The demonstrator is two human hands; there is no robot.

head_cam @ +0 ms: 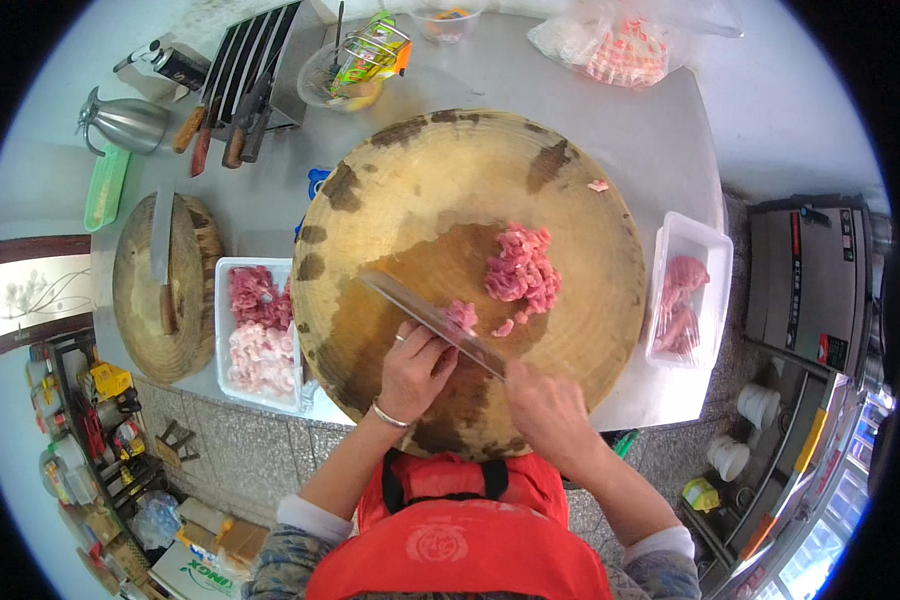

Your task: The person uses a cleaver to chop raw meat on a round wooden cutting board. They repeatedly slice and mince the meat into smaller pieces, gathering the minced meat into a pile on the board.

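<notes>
A wide round wooden chopping block (420, 172) fills the middle of the view, its surface wet and stained dark near me. My right hand (546, 401) grips a cleaver (427, 319) by its handle, and the blade slants up to the left across the block. Close against the near side of that blade rests my left hand (418, 367), fingers bent; whatever lies under the fingertips is hidden. Just beyond the blade is a small clump of cut raw meat (462, 315). A larger heap of cut raw meat (523, 270) sits farther right, with a few loose bits beside it.
Left of the block stands a white tray (223, 330) of darker and paler meat. To the right, a white plastic container (694, 229) holds meat pieces. A second knife (162, 240) lies on a smaller block (135, 300). A knife rack (244, 67) and metal jug (129, 124) stand at the back left.
</notes>
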